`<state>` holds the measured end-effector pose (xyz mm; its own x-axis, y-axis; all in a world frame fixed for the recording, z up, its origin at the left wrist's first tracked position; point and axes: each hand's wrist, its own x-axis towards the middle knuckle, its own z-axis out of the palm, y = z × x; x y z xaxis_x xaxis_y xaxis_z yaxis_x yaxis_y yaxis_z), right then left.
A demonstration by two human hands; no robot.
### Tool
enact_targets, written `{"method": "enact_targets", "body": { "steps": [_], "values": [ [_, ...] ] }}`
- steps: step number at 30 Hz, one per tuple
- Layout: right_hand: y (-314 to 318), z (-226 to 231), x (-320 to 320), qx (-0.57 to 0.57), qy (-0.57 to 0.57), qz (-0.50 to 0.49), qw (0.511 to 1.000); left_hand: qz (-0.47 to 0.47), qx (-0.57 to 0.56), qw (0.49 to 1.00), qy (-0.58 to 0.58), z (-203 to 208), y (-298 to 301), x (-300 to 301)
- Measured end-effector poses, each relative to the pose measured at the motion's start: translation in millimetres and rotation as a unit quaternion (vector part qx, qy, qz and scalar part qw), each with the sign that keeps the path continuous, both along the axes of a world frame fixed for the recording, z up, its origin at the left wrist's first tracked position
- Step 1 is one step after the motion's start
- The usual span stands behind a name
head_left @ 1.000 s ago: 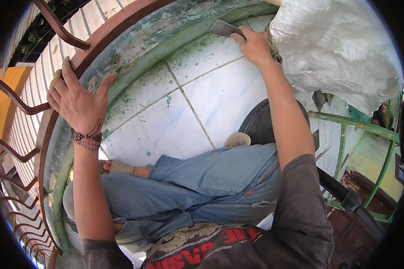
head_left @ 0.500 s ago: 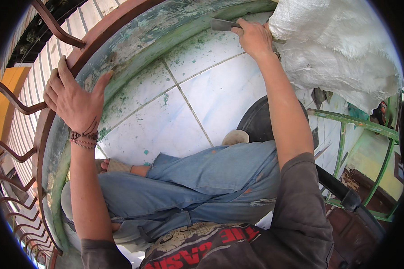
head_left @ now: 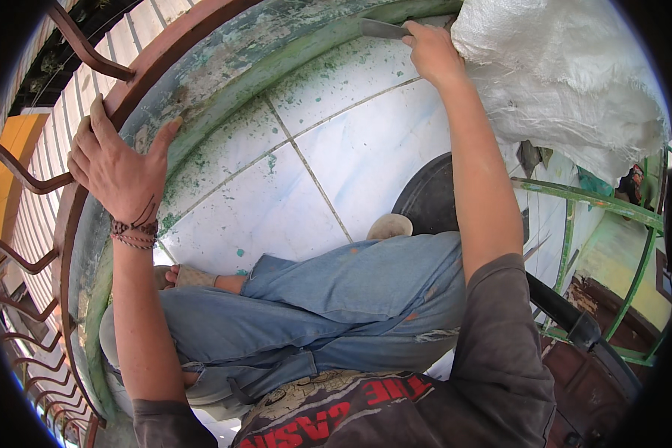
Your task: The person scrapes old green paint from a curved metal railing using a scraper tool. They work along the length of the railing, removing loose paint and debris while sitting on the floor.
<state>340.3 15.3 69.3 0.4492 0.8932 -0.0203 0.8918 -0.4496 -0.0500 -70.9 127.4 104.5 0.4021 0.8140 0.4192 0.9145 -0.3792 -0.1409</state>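
My right hand (head_left: pixel 434 54) is closed round a paint scraper (head_left: pixel 384 30), whose flat grey blade points left along the foot of the low curved wall (head_left: pixel 276 71). That wall wears patchy, flaking green paint. Its handle is hidden inside my fingers. At the left, my left hand (head_left: pixel 119 157) lies with fingers spread over the brown metal rail (head_left: pixel 157 63) that tops the wall, holding nothing. Green paint flakes are scattered over the white floor tiles (head_left: pixel 306 194) beside the wall.
A white woven sack (head_left: pixel 552 75) bulges at the upper right. Near my knee are a black round tub (head_left: pixel 429 198) and a small pale round object (head_left: pixel 390 226). Bent brown bars (head_left: pixel 26 175) stick out at the left. A green metal frame (head_left: pixel 590 198) stands at the right.
My right hand and the scraper have shifted slightly right and a little farther up along the wall's foot. My left hand stays on the rail, with only a slight shift in view.
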Motion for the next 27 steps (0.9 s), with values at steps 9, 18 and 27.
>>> {"method": "enact_targets", "body": {
  "steps": [9,18,27],
  "values": [
    [-5,-18,4,-0.012,0.061,-0.042,0.997,-0.004,0.012,1.000,0.005,-1,0,2],
    [2,-17,-12,0.021,0.030,0.052,0.998,-0.005,0.008,1.000,0.006,-1,0,1],
    [8,-13,-32,0.000,0.064,0.073,0.995,0.014,-0.015,1.000,0.014,2,-2,3]
  ]
}}
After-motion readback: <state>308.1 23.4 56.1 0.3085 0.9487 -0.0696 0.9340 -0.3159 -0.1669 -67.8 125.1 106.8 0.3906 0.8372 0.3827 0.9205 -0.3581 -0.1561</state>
